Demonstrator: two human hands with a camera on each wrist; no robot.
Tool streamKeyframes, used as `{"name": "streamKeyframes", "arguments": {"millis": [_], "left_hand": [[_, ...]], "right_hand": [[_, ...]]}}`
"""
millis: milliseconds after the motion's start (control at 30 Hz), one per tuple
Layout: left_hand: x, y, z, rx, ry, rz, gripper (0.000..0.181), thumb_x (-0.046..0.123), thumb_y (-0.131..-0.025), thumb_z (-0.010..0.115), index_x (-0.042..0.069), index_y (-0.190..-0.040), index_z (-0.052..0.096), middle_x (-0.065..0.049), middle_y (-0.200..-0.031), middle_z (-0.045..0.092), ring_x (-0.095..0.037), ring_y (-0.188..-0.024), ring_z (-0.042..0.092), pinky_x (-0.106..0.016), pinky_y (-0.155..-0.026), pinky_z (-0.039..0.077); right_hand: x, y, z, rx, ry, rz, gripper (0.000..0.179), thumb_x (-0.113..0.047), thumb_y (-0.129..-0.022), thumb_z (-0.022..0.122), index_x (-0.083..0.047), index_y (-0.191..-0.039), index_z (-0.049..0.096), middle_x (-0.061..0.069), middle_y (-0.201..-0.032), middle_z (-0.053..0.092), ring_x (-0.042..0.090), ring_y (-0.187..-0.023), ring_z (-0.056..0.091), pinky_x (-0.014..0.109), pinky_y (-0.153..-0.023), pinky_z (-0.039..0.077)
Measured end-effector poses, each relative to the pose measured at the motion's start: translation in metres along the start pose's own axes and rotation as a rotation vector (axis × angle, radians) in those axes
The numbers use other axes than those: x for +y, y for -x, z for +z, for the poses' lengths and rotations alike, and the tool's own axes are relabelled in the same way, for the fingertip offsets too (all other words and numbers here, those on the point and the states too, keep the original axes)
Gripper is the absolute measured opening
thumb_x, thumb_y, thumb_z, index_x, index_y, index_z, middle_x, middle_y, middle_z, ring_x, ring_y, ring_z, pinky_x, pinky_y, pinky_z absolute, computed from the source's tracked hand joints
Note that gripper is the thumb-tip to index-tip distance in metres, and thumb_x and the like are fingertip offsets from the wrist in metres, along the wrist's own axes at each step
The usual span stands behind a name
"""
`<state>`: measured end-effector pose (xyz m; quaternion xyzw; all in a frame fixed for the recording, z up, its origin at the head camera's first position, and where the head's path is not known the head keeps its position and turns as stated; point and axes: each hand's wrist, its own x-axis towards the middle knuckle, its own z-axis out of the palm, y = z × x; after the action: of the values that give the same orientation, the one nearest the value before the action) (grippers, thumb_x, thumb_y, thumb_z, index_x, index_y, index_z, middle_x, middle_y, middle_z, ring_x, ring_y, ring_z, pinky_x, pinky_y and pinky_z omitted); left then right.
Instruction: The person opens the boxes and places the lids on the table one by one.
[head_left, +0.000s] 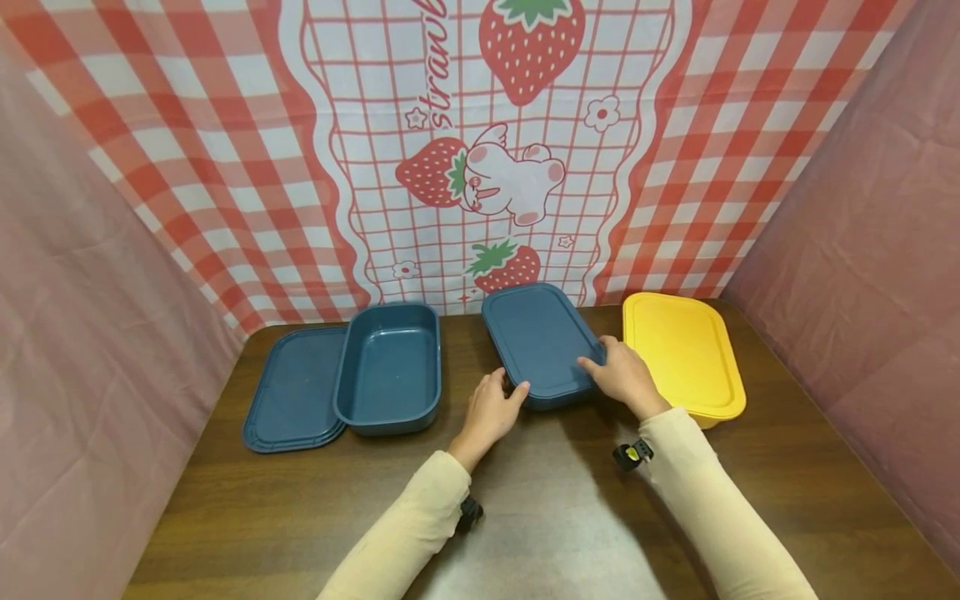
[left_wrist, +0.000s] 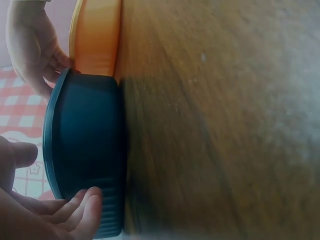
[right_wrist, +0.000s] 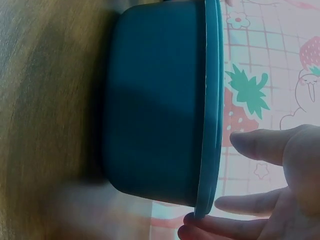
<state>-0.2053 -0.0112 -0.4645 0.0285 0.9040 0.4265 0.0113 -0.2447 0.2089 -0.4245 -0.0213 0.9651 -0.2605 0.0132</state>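
Observation:
A blue lidded food container (head_left: 542, 342) stands at the back middle of the table, its lid lying flat on top. My left hand (head_left: 491, 412) is at its front left corner, fingers beside the wall and thumb raised apart from the lid, as the left wrist view shows. At the right side, my right hand (head_left: 622, 375) has fingertips (right_wrist: 200, 222) against the lid's rim, while its thumb (right_wrist: 255, 145) hovers off the lid. Whether the left fingers (left_wrist: 92, 200) touch the wall, I cannot tell. Neither hand curls round the container.
Left of it stands an uncovered blue container (head_left: 390, 375), slightly overlapping a loose blue lid (head_left: 296, 392) on the wooden table (head_left: 540, 500). A yellow lidded container (head_left: 684, 354) is close to my right hand. A strawberry-patterned cloth (head_left: 360, 150) hangs behind; pink cloth (head_left: 82, 333) borders the sides.

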Motion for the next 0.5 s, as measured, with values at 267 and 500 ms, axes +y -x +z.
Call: {"name": "streamKeyframes", "arguments": {"millis": [267, 500], "left_hand": [[0.000, -0.004, 0.002, 0.017, 0.026, -0.030, 0.061, 0.042, -0.097, 0.055, 0.000, -0.141, 0.047, -0.014, -0.115, 0.061, -0.032, -0.111, 0.058, -0.048, -0.097, 0.046], [-0.002, -0.006, 0.005, 0.021, 0.054, -0.028, 0.066, 0.042, -0.096, 0.057, -0.002, -0.143, 0.043, -0.013, -0.113, 0.063, -0.030, -0.107, 0.060, -0.047, -0.097, 0.046]], "right_hand": [[-0.004, -0.005, 0.004, 0.006, -0.023, 0.021, 0.069, -0.031, -0.096, 0.057, 0.017, -0.140, 0.035, 0.039, -0.136, 0.046, 0.050, -0.122, 0.050, 0.058, -0.105, 0.040], [0.000, -0.010, 0.014, 0.012, -0.038, 0.034, 0.068, -0.028, -0.098, 0.053, 0.021, -0.140, 0.031, 0.042, -0.136, 0.043, 0.052, -0.124, 0.047, 0.058, -0.107, 0.038]]}}
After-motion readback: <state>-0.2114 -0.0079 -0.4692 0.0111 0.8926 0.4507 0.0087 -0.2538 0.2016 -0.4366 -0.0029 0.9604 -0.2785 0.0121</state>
